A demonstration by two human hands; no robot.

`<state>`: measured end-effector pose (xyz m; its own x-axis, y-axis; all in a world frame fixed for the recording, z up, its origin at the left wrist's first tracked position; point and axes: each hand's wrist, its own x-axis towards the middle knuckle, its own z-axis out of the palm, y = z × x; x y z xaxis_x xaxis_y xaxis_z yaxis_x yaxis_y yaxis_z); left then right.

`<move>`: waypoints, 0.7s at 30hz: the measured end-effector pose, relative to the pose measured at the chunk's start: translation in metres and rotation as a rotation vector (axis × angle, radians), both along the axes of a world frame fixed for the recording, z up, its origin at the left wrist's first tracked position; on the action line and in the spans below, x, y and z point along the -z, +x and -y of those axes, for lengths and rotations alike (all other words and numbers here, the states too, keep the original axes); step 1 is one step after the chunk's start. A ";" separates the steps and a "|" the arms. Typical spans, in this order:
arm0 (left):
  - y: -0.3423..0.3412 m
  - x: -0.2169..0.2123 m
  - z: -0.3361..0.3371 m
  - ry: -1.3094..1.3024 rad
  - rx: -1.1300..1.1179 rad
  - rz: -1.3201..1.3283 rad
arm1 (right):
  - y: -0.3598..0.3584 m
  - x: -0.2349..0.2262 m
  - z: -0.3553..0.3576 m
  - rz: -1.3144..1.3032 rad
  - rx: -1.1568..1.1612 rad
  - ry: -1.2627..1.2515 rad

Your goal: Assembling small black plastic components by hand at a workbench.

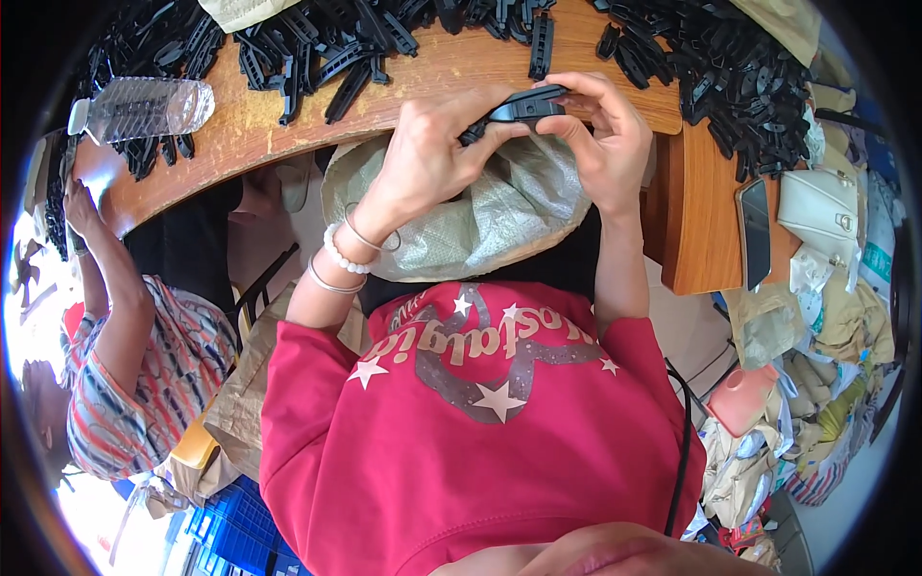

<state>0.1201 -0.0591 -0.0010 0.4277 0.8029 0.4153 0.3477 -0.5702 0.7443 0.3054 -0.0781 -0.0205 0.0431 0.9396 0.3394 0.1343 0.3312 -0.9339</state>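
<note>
Both hands grip one black plastic part, elongated with a raised block in its middle, held up at the near edge of the table. My left hand is closed on its left end, thumb below and fingers behind; bracelets circle that wrist. At the other end my right hand pinches the part between thumb and fingers. Under my hands a white woven sack lies open across my lap; what it holds is hidden. Just beyond the part, a single long black piece lies on the table.
Heaps of black plastic parts cover much of the wooden table. A clear plastic bottle lies at the left. On the right are a phone and a white bag. A co-worker in a patterned top sits at my left.
</note>
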 end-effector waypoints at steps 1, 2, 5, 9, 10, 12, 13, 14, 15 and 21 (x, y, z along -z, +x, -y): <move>-0.001 0.000 0.002 -0.026 0.005 0.014 | 0.001 0.002 0.000 0.000 0.000 -0.001; -0.002 0.000 0.004 -0.027 0.006 0.013 | 0.003 0.004 0.000 0.010 -0.006 -0.003; -0.006 -0.002 0.007 -0.267 0.046 -0.019 | 0.008 0.003 0.000 0.041 -0.104 -0.107; -0.028 0.004 0.009 -0.227 0.066 -0.258 | 0.036 0.017 -0.015 0.233 0.160 0.119; -0.028 0.002 0.009 -0.161 0.086 -0.336 | 0.043 0.011 -0.017 0.413 0.422 0.150; -0.019 -0.003 0.002 0.014 0.096 -0.350 | 0.063 0.017 -0.027 0.757 0.605 0.205; -0.011 0.001 -0.005 0.017 0.112 -0.280 | 0.066 0.016 -0.030 0.878 0.644 0.152; -0.003 0.006 -0.015 0.020 0.127 -0.206 | 0.066 0.019 -0.033 0.937 0.625 0.080; 0.009 0.014 -0.027 0.170 0.040 -0.225 | 0.063 0.020 -0.033 0.951 0.602 0.069; 0.048 0.027 -0.048 0.327 -0.028 -0.476 | 0.051 0.019 -0.026 0.658 0.557 0.146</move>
